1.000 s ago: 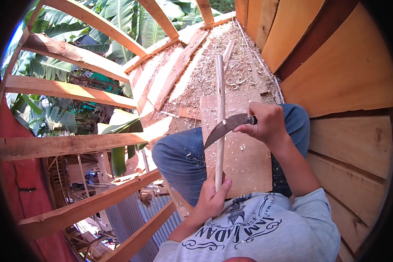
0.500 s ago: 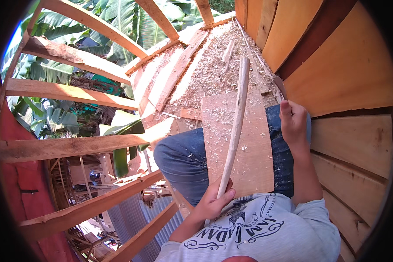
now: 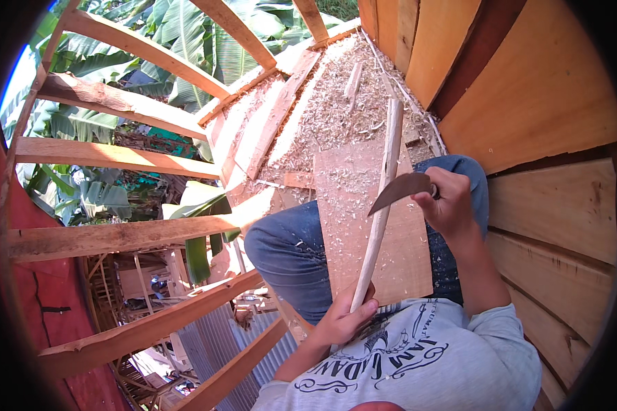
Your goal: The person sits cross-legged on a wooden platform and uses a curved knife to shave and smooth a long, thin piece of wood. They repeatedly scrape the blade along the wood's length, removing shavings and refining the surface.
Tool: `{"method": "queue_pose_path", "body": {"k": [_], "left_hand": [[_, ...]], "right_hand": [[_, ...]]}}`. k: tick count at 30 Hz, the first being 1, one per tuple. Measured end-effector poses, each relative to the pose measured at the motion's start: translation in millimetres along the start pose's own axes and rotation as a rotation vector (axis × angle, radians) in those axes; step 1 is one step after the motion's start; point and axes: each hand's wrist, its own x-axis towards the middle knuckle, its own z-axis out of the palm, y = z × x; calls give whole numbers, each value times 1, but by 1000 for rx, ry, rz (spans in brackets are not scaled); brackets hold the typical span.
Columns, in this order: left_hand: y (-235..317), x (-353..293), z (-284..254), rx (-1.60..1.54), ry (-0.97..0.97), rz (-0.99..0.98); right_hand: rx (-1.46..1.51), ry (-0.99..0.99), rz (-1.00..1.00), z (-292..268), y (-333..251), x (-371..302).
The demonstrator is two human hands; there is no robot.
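My left hand (image 3: 348, 316) is wrapped round the lower end of a long, slightly bent wooden stick (image 3: 375, 253), which slants up and away from me. In my right hand (image 3: 449, 204) is a knife with a broad, dark, curved blade (image 3: 399, 189); my fingers close round its handle and mostly hide it. The blade lies across the stick's middle, its tip pointing left. Whether the edge bites into the wood I cannot tell. Beneath the stick a flat wooden board (image 3: 408, 257) rests on my lap, sprinkled with shavings.
Wood shavings (image 3: 329, 103) cover the floor ahead, with loose planks (image 3: 281, 120) among them. A plank wall (image 3: 548, 212) rises close on my right. To the left, spaced wooden bars (image 3: 123, 233) form an open railing, with banana leaves and corrugated sheets (image 3: 219, 349) beyond.
My right hand has swung the knife from beside my right knee leftward onto the stick. The stick has shifted slightly to the right in my left hand.
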Motion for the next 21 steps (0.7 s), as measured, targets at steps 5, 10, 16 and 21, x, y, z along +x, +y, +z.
{"method": "queue_pose_path", "body": {"k": [5, 10, 16, 21], "left_hand": [[-2, -1, -1, -117, -108, -27], [-8, -3, -1, -23, -106, -2], [1, 3, -6, -318, -168, -8], [4, 0, -10, -322, -155, -16]], "right_hand": [[172, -60, 144, 9, -2, -7], [108, 33, 206, -11, 1, 1], [115, -73, 477, 0, 8, -11], [417, 56, 508, 7, 16, -33]]}}
